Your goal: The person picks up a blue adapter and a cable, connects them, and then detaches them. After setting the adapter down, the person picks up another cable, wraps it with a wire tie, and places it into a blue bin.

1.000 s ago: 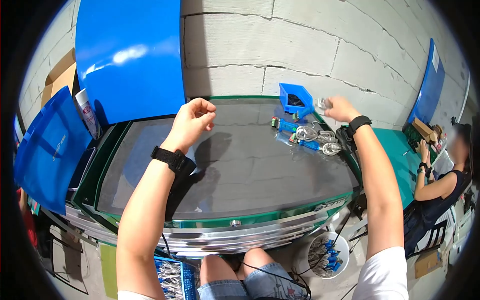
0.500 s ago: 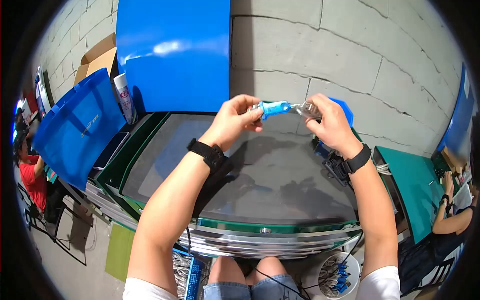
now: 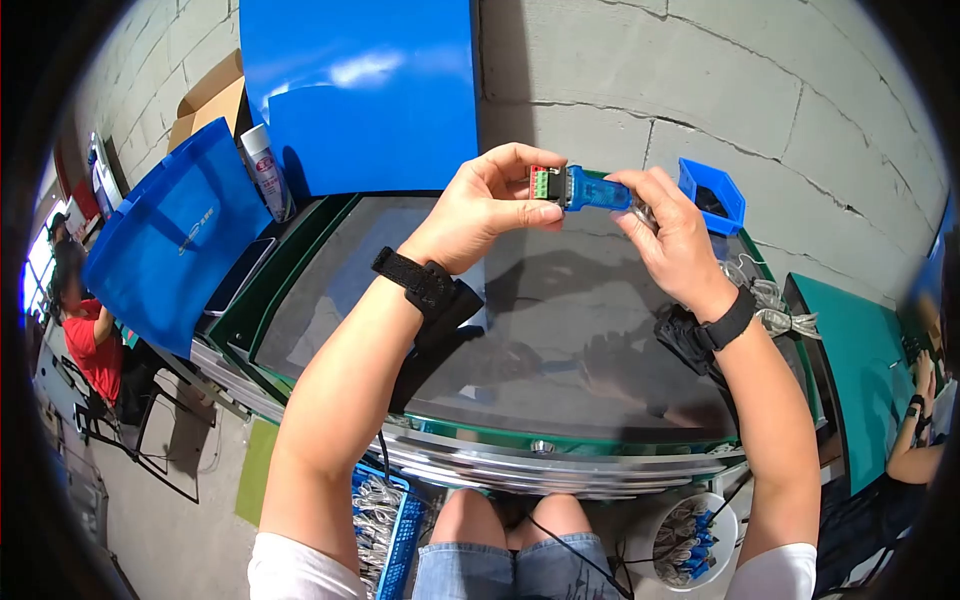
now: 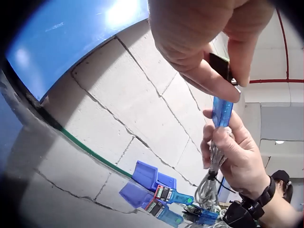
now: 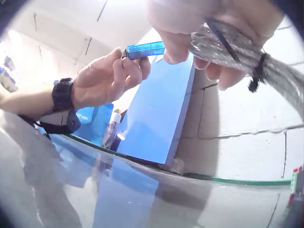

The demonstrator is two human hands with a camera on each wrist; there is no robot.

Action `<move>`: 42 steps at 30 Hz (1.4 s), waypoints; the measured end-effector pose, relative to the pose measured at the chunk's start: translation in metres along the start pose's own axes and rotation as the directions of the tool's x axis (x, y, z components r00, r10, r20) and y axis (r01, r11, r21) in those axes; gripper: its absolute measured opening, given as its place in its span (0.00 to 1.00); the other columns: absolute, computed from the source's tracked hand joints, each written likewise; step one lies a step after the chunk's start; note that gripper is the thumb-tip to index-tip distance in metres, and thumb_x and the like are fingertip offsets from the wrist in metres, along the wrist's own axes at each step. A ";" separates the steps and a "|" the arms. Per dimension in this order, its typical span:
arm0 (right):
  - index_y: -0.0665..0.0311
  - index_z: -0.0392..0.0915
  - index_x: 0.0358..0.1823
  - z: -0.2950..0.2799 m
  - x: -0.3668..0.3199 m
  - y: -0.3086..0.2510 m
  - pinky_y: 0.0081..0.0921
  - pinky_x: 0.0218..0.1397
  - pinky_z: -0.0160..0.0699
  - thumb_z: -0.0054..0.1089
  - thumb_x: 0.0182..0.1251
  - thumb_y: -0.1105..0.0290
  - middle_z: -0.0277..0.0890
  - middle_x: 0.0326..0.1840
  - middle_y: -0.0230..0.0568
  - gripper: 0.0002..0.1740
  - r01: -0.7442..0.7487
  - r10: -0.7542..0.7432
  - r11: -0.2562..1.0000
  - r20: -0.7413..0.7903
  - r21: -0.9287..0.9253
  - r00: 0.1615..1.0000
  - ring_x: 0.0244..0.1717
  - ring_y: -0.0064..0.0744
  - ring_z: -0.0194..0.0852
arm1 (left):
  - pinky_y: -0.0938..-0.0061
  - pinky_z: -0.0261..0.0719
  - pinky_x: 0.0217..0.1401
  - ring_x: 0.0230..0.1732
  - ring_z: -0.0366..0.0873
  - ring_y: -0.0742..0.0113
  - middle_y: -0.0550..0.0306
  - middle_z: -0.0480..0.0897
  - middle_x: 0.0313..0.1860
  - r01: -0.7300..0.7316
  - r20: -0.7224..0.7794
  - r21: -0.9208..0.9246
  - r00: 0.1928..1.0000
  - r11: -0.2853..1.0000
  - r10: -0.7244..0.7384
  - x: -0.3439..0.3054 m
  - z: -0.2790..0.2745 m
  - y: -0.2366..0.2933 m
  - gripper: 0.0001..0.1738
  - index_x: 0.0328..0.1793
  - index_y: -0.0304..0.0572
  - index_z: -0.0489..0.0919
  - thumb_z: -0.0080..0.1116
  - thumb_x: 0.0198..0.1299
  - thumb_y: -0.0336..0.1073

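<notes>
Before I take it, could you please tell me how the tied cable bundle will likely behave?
The cable bundle will probably flex, being thin loops. The black tie should keep them together. Its blue connector looks like hard plastic, so likely stiff.

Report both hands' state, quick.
Left hand: closed, pinching the blue translucent plastic adapter by its green-and-black end.
Right hand: closed, gripping its other end and coiled silvery cable.

Bright overhead light; you get glare on the blue panel (image 3: 360, 110), dark fisheye corners, right wrist view hazy.
</notes>
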State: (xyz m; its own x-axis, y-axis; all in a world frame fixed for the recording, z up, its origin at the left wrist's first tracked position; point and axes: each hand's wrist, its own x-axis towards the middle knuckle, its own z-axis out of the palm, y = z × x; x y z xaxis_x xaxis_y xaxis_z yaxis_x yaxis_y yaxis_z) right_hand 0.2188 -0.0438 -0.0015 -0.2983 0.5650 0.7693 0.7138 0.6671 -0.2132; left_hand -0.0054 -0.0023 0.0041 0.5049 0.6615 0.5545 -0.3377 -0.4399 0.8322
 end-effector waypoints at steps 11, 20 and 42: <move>0.65 0.74 0.44 0.003 -0.005 -0.010 0.22 0.28 0.62 0.53 0.69 0.64 0.60 0.20 0.31 0.12 -0.213 0.108 0.922 0.313 0.323 0.944 0.23 0.21 0.58 | 0.79 0.77 0.25 0.23 0.79 0.72 0.59 0.79 0.25 0.161 -0.069 0.119 0.986 0.980 -0.154 -0.001 -0.016 -0.004 0.22 0.37 0.41 0.76 0.57 0.61 0.55; 0.66 0.75 0.42 -0.003 -0.003 -0.010 0.15 0.31 0.69 0.47 0.74 0.60 0.72 0.27 0.26 0.16 -0.492 0.126 0.650 0.557 0.578 0.821 0.26 0.14 0.65 | 0.79 0.77 0.21 0.19 0.79 0.72 0.57 0.79 0.23 0.167 0.103 -0.115 0.982 0.979 -0.155 -0.002 -0.015 0.002 0.21 0.36 0.42 0.75 0.57 0.62 0.54; 0.63 0.65 0.51 -0.001 -0.007 -0.016 0.25 0.47 0.69 0.53 0.65 0.75 0.70 0.37 0.37 0.14 -0.199 0.054 0.862 0.306 0.466 0.951 0.39 0.26 0.69 | 0.70 0.82 0.45 0.44 0.80 0.67 0.56 0.82 0.42 0.106 0.255 -0.201 0.966 0.974 -0.052 -0.004 -0.009 0.003 0.26 0.57 0.41 0.74 0.68 0.54 0.39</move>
State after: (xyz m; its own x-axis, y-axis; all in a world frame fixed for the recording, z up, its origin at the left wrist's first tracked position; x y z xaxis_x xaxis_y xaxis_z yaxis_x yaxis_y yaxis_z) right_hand 0.2104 -0.0585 -0.0028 -0.4391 0.7213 0.5356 0.3789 0.6892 -0.6176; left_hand -0.0155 -0.0011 0.0043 0.7075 0.5070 0.4923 -0.4349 -0.2367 0.8688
